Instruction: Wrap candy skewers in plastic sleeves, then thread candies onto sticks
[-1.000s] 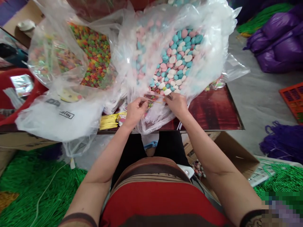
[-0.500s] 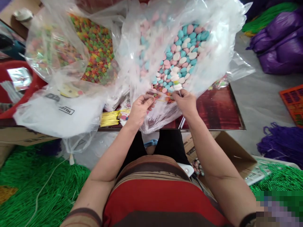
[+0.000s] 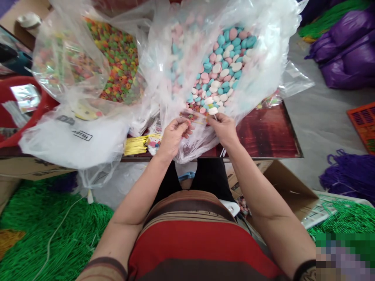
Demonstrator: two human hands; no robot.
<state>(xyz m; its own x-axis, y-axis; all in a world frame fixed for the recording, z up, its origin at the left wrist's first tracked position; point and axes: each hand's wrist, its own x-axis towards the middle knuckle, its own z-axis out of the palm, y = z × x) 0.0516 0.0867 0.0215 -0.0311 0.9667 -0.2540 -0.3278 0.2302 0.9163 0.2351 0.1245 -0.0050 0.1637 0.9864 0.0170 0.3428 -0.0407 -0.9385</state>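
Observation:
Pink, blue and white candies [image 3: 225, 66] fill a large clear plastic bag [image 3: 263, 78] on the table. At the near edge of that bag, my right hand [image 3: 223, 127] pinches a thin white stick with a white candy [image 3: 213, 111] at its top. My left hand [image 3: 175, 134] is closed beside it, thumb against fingers, on a small reddish piece [image 3: 189, 122] that looks like a ring candy. Just beyond both hands are small ring candies. Another open bag to the left holds many coloured ring candies [image 3: 120, 66].
Yellow twist ties [image 3: 135, 145] and a white printed bag [image 3: 70, 132] lie left of my hands on the dark red table [image 3: 269, 134]. A red basin [image 3: 43, 105] stands far left. Below right is a cardboard box [image 3: 288, 191]; green strands [image 3: 58, 222] cover the lower left.
My right hand has moved slightly left and toward my left hand, carrying the stick. The candies strung on it now appear lower and closer to the fingers. My left hand has barely moved.

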